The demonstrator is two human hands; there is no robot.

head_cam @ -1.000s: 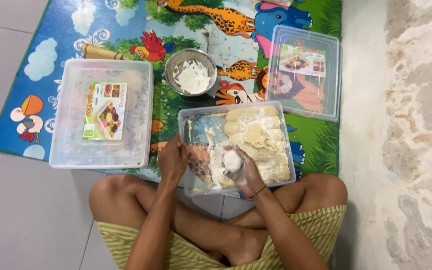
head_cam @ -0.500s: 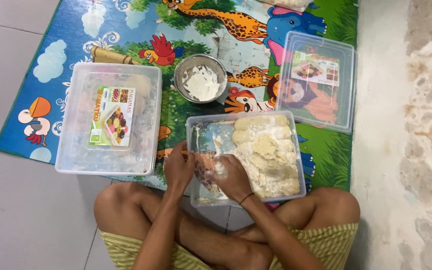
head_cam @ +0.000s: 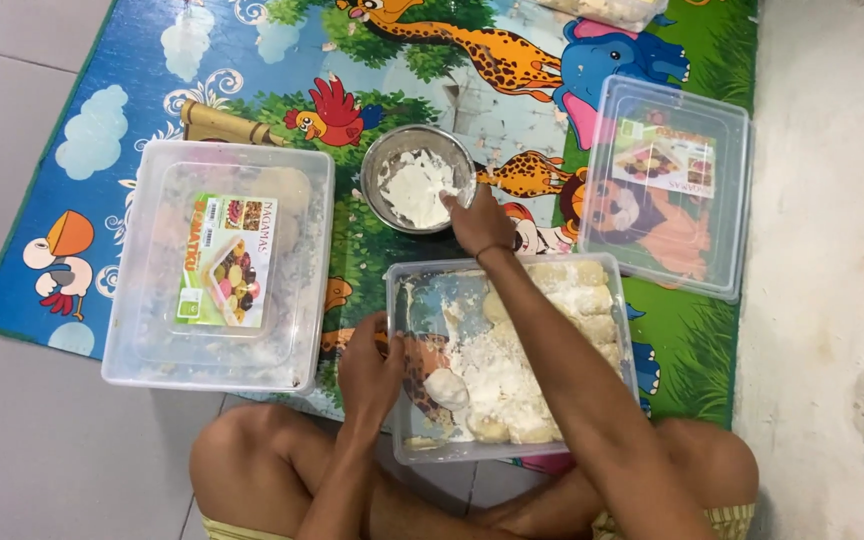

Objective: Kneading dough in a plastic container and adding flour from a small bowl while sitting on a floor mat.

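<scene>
Now right hand (head_cam: 479, 222) in flour bowl (head_cam: 418, 179)

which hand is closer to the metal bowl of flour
Right. The right hand reaches the rim of the metal bowl; the left hand rests well below it at the clear tub's left edge.

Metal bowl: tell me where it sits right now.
Head view, upper centre: the metal bowl stands on the play mat, beyond the open dough container, right hand at its rim.

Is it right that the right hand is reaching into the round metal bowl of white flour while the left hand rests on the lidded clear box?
Not quite. The head view shows the left hand at the open clear plastic tray of floured dough pieces, not the lidded box. The right hand does reach into the round metal bowl.
</scene>
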